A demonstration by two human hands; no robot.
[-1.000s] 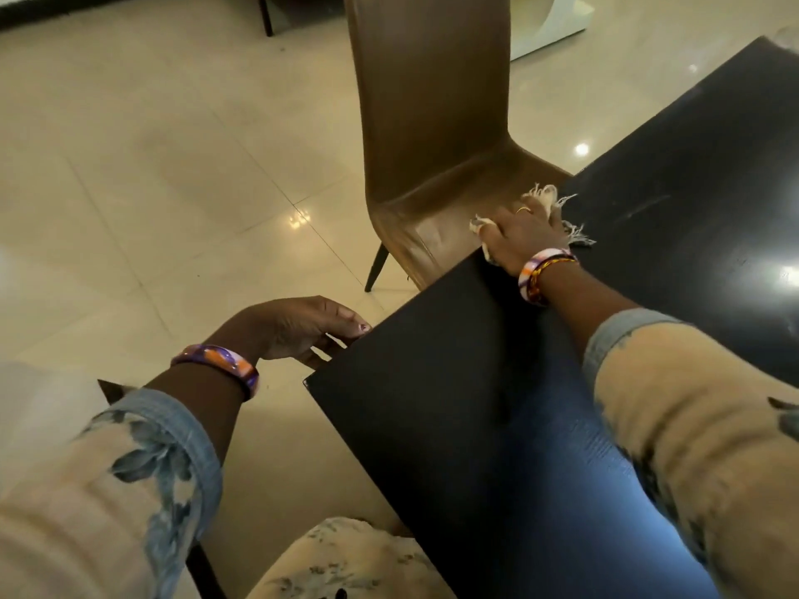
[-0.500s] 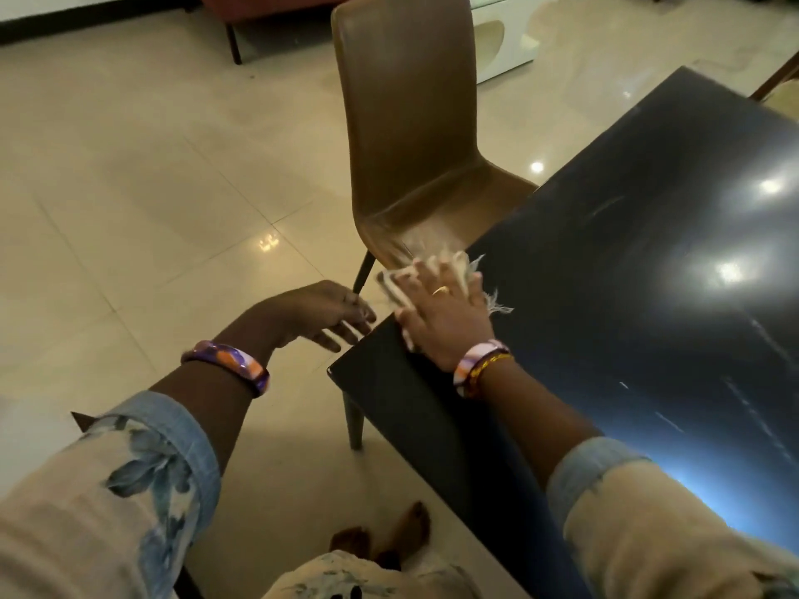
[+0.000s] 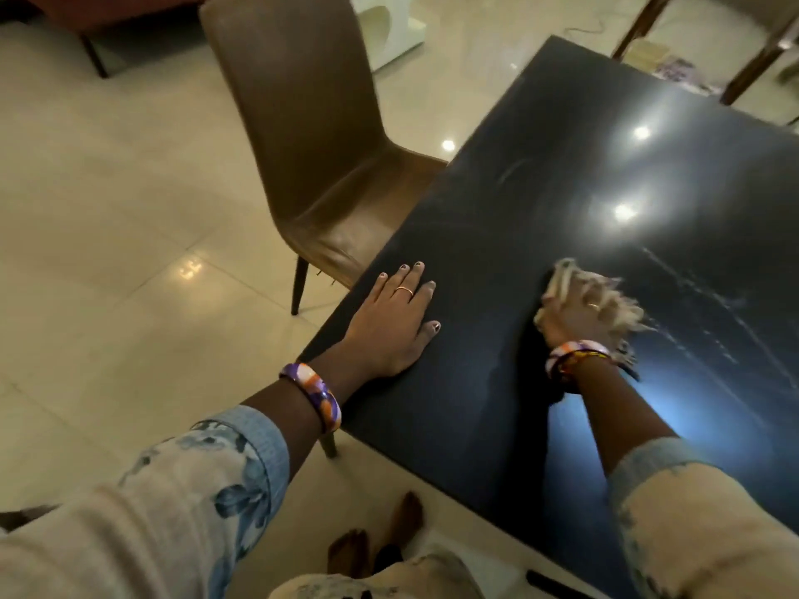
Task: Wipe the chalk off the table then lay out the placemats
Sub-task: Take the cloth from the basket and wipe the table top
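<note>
The left hand (image 3: 391,328) lay flat with straight fingers on the table (image 3: 497,404) near its corner, probably for support, while the right hand (image 3: 577,311) pressed the fringed cloth (image 3: 622,311) beside the chalk marks (image 3: 709,322), and no placemats were visible.
</note>
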